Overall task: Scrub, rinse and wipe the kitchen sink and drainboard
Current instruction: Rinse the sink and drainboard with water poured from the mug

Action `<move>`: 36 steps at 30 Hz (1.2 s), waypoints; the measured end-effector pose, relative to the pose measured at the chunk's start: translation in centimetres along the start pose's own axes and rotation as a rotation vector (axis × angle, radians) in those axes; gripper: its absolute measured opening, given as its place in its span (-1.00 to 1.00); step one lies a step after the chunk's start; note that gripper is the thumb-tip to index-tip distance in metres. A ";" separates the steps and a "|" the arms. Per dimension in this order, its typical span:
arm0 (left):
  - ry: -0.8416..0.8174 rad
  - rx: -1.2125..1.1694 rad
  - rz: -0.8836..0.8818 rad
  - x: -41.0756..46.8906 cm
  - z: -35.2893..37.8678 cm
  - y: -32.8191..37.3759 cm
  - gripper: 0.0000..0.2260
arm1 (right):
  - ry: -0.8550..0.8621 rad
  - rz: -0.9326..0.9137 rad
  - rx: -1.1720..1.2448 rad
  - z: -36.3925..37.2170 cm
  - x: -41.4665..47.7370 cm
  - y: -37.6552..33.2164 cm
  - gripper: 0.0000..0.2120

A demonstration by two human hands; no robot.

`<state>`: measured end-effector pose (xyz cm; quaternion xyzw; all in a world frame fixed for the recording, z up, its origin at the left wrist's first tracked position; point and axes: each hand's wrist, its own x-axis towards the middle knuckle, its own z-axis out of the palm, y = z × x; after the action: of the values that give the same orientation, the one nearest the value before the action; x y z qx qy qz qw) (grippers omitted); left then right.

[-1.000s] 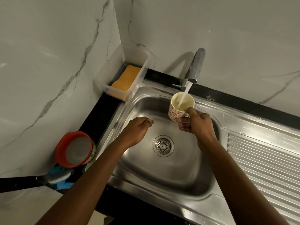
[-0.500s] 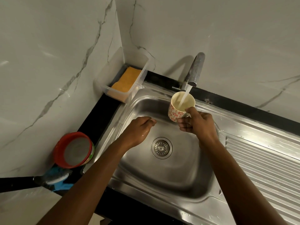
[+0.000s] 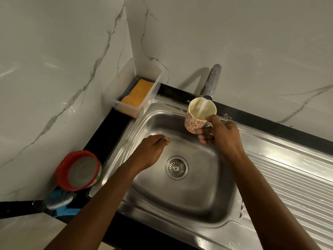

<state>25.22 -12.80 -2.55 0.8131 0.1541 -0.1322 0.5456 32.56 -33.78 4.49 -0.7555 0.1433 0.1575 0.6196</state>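
Stainless sink (image 3: pixel 180 204) lies sunk in a black tabletop (image 3: pixel 111 130), hemmed at the back and left by grey-veined marble walls (image 3: pixel 54 69). A round drain strainer (image 3: pixel 177 167) sits mid-basin. The ridged drainboard (image 3: pixel 292 177) runs off to the right, wet and glinting.

At the basin's back edge the right hand (image 3: pixel 221 136) grips a floral mug (image 3: pixel 193 121) under the tap (image 3: pixel 211 82), and water streams into it. The left hand (image 3: pixel 151 152) hovers by the basin's left wall, fingers loosely curled, holding nothing.

Past the left rim, a clear tub (image 3: pixel 155 83) in the corner holds an orange sponge (image 3: pixel 137 93). Nearer stand a red container (image 3: pixel 79 170) and a blue brush (image 3: pixel 61 202).
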 end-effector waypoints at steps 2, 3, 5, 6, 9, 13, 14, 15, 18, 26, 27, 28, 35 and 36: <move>-0.004 0.006 -0.001 -0.1 0.2 -0.1 -0.71 | -0.002 -0.016 -0.001 -0.1 -0.2 -0.4 -0.69; -0.007 0.005 -0.001 -0.1 0.3 -0.2 -0.71 | -0.002 -0.024 -0.003 -0.1 -0.4 -0.5 -0.69; -0.007 -0.009 -0.005 -0.1 0.5 -0.4 -0.72 | 0.001 -0.030 -0.006 -0.2 -0.5 -0.8 -0.68; -0.009 -0.015 -0.008 -0.2 0.5 -0.4 -0.73 | 0.003 -0.027 -0.007 -0.3 -0.6 -0.9 -0.68; -0.009 -0.018 -0.011 -0.3 0.6 -0.5 -0.73 | 0.007 -0.022 -0.022 -0.3 -0.7 -1.0 -0.69; 0.000 -0.031 0.002 -0.4 0.7 -0.4 -0.73 | 0.005 -0.010 -0.019 -0.3 -0.9 -0.9 -0.72; 0.002 -0.031 0.007 -0.4 0.7 -0.4 -0.74 | 0.002 -0.011 -0.018 -0.4 -0.9 -0.8 -0.73; 0.003 -0.028 0.011 -0.4 0.7 -0.5 -0.74 | 0.000 -0.012 -0.020 -0.4 -0.9 -0.8 -0.73; 0.004 -0.021 0.017 -0.3 0.6 -0.6 -0.73 | 0.000 -0.013 -0.024 -0.4 -0.9 -0.7 -0.74; 0.024 0.074 0.004 -0.6 0.0 -1.7 -0.70 | -0.033 -0.018 -0.093 -1.0 -1.1 1.0 -0.71; 0.003 0.115 -0.007 -0.8 0.0 -2.0 -0.69 | -0.037 -0.010 -0.120 -1.2 -1.2 1.7 -0.72; -0.017 0.155 -0.019 -0.9 0.0 -2.5 -0.68 | -0.039 0.002 -0.148 -1.3 -1.4 2.6 -0.73; -0.059 0.285 -0.152 -1.3 0.6 -6.2 -0.70 | -0.137 0.251 -0.300 -2.4 -2.6 9.1 -0.70; -0.062 0.296 -0.168 -1.3 0.7 -6.6 -0.70 | -0.161 0.293 -0.321 -2.5 -2.6 9.8 -0.70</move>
<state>21.42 -11.19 -7.91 0.8643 0.1835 -0.2235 0.4115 26.34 -38.07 -2.75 -0.8005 0.1746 0.3263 0.4714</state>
